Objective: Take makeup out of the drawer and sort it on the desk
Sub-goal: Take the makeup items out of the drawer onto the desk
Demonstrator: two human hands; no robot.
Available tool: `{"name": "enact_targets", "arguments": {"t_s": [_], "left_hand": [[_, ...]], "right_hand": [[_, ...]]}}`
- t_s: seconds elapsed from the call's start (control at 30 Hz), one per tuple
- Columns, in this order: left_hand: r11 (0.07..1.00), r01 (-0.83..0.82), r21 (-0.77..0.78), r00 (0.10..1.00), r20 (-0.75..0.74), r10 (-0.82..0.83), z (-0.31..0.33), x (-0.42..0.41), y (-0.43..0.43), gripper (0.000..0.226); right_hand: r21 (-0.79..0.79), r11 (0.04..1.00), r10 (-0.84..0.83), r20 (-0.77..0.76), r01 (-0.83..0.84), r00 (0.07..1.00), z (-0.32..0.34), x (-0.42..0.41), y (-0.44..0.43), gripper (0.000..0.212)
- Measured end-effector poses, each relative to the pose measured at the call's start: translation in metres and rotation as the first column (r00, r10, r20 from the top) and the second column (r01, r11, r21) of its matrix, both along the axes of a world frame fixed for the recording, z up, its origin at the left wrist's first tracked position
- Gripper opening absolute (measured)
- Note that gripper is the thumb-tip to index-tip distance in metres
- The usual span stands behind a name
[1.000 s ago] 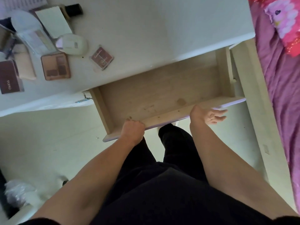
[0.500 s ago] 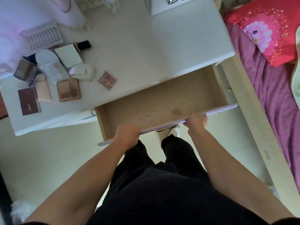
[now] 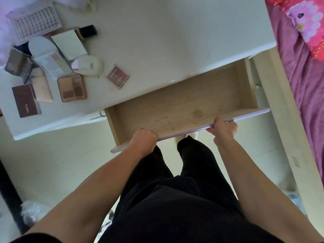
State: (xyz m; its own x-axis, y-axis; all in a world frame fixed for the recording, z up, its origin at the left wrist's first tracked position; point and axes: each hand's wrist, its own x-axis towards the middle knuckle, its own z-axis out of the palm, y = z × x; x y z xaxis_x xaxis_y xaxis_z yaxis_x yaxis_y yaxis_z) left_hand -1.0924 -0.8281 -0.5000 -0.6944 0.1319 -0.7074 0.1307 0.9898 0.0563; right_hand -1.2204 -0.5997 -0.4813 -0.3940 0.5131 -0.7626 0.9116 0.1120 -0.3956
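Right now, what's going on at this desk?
A person stands at the desk, both hands on the pulled-out drawer: the left hand and the right hand each grip its front edge. No items show in the part of the drawer in view. The makeup lies grouped on the desk's left side, among it a brown eyeshadow palette, a white compact and a dark box.

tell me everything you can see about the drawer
The drawer is pulled out from under the white desk. Pale wood-look floor and side walls, lilac front edge. The floor shows a round stain and dark specks; nothing else shows inside. The left hand and right hand grip its front edge.
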Motion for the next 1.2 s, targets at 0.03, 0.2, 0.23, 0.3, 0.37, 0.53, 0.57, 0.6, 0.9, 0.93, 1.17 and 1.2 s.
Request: {"name": "enact_targets", "arguments": {"t_s": [0.03, 0.2, 0.23, 0.3, 0.37, 0.53, 0.57, 0.6, 0.9, 0.93, 1.17, 1.2], "left_hand": [[1.000, 0.017, -0.009, 1.000, 0.013, -0.016, -0.002, -0.002, 0.001, 0.022], [0.998, 0.048, -0.028, 0.999, 0.005, -0.048, -0.003, 0.000, 0.005, 0.022], [0.998, 0.051, -0.027, 0.999, 0.000, -0.051, -0.001, 0.000, 0.006, 0.023], [0.999, 0.041, -0.012, 0.999, -0.002, -0.041, 0.003, 0.002, 0.007, 0.023], [1.000, 0.013, 0.022, 1.000, -0.002, -0.013, 0.005, 0.007, 0.014, 0.023], [0.997, 0.031, 0.069, 0.999, 0.021, -0.032, -0.003, 0.012, 0.042, 0.022], [0.997, 0.025, 0.076, 1.000, 0.016, -0.026, -0.003, 0.011, 0.042, 0.022], [0.996, 0.018, 0.082, 1.000, 0.000, -0.018, -0.003, 0.011, 0.039, 0.023], [0.996, -0.034, 0.086, 0.995, -0.089, 0.042, 0.001, -0.002, 0.018, 0.028], [0.995, -0.041, 0.086, 0.993, -0.107, 0.050, -0.001, -0.004, 0.015, 0.029], [0.992, -0.073, 0.099, 0.971, -0.222, 0.094, -0.006, 0.007, 0.006, 0.017], [0.994, -0.066, 0.093, 0.966, -0.242, 0.087, -0.007, 0.004, 0.001, 0.014]], "right_hand": [[-0.006, 1.000, 0.002, -0.004, -0.002, 1.000, -0.004, 0.000, 0.001, 0.006], [-0.027, 0.999, 0.039, -0.019, -0.040, 0.999, -0.010, 0.004, 0.005, 0.015], [-0.041, 0.999, 0.033, -0.037, -0.034, 0.999, -0.010, 0.006, 0.008, 0.014], [-0.055, 0.998, 0.022, -0.078, -0.026, 0.997, -0.007, 0.009, 0.013, 0.013], [-0.053, 0.998, 0.026, -0.087, -0.031, 0.996, -0.003, 0.007, 0.018, 0.014], [-0.051, 0.998, 0.020, -0.052, -0.022, 0.998, -0.002, 0.001, 0.036, 0.019], [-0.043, 0.999, 0.026, -0.055, -0.029, 0.998, -0.001, 0.000, 0.037, 0.023], [-0.034, 0.998, 0.043, -0.059, -0.045, 0.997, 0.000, -0.002, 0.036, 0.029], [-0.101, 0.989, 0.106, -0.066, -0.112, 0.992, 0.000, -0.022, 0.025, 0.029], [-0.104, 0.988, 0.109, -0.068, -0.116, 0.992, -0.001, -0.026, 0.022, 0.031], [-0.121, 0.990, 0.060, -0.070, -0.068, 0.996, -0.003, -0.032, 0.015, 0.032], [-0.122, 0.990, 0.063, -0.082, -0.073, 0.995, -0.005, -0.036, 0.010, 0.036]]}}
